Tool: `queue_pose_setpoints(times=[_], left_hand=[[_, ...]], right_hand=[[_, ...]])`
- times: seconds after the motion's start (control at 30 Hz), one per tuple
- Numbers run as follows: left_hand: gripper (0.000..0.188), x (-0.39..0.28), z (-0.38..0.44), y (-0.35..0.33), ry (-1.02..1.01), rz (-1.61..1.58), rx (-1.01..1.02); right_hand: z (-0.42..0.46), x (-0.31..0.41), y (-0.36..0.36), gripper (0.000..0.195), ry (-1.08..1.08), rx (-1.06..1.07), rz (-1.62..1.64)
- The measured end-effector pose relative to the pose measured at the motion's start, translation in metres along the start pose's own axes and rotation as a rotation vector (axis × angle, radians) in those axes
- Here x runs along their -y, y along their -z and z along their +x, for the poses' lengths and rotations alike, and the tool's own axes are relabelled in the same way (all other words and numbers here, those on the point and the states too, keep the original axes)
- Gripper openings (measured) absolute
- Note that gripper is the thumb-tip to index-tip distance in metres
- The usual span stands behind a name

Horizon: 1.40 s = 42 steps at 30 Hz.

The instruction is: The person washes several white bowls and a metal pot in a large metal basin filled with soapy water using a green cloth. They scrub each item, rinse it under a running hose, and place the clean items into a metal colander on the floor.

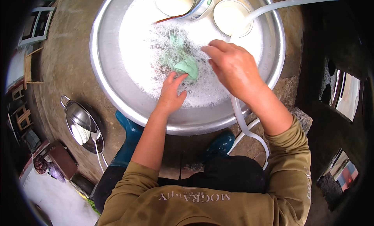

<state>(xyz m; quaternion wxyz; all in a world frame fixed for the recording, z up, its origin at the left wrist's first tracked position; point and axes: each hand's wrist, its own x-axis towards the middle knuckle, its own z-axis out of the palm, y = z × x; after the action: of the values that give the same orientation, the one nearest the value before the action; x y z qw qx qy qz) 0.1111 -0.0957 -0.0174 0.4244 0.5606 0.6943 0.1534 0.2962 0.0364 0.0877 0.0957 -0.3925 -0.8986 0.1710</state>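
Observation:
A wide metal basin (pixel 108 50) of sudsy water stands before me. My left hand (pixel 172 91) reaches in low over the suds, its fingers spread. Its fingertips are at the edge of a wet, crumpled green cloth (pixel 188 67), which lies partly under the foam. Over the basin's right side, my right hand (pixel 233 62) hangs with loosely curved fingers and nothing visible between them. A whitish hose (pixel 266 10) passes behind that hand and out over the near rim; where the two overlap, contact is hidden.
At the basin's far side sit a foam-filled round container (pixel 175 2), a patterned bowl (pixel 203 6), a round dish (pixel 232 17) and a thin reddish-brown stick (pixel 169 18). On the floor at left, a metal pan (pixel 68 118) holds white dishes (pixel 80 134) and a ladle (pixel 95 136). My boots (pixel 128 132) flank the near rim.

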Motion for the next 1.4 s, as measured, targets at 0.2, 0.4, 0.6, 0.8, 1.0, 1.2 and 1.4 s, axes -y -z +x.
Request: queue_pose_setpoints(times=[0.2, 0.4, 0.6, 0.8, 1.0, 1.2, 1.4], left_hand=[[0.047, -0.004, 0.002, -0.002, -0.062, -0.124, 0.405], [0.048, 0.011, 0.003, 0.006, 0.181, -0.065, -0.011], [0.052, 0.002, 0.002, -0.002, 0.418, 0.236, -0.003], [0.049, 0.013, 0.004, -0.012, 0.163, 0.096, 0.32], [0.04, -0.001, 0.031, 0.029, 0.138, 0.161, 0.269], [0.034, -0.039, 0.064, 0.132, 0.07, 0.201, 0.031], [0.033, -0.007, 0.091, 0.153, 0.098, -0.008, -0.096]], right_hand=[[0.035, 0.022, -0.101, 0.058, -0.037, 0.611, -0.04], [0.033, 0.007, -0.112, 0.029, -0.225, 1.021, -0.28], [0.041, -0.003, -0.091, 0.034, -0.26, 1.186, -0.447], [0.032, -0.018, -0.107, 0.039, -0.243, 1.217, -0.255], [0.038, -0.017, -0.099, 0.042, -0.272, 1.119, -0.209], [0.044, -0.008, -0.078, 0.024, -0.219, 0.853, -0.222], [0.091, 0.004, -0.013, 0.021, -0.324, 0.62, -0.064]])
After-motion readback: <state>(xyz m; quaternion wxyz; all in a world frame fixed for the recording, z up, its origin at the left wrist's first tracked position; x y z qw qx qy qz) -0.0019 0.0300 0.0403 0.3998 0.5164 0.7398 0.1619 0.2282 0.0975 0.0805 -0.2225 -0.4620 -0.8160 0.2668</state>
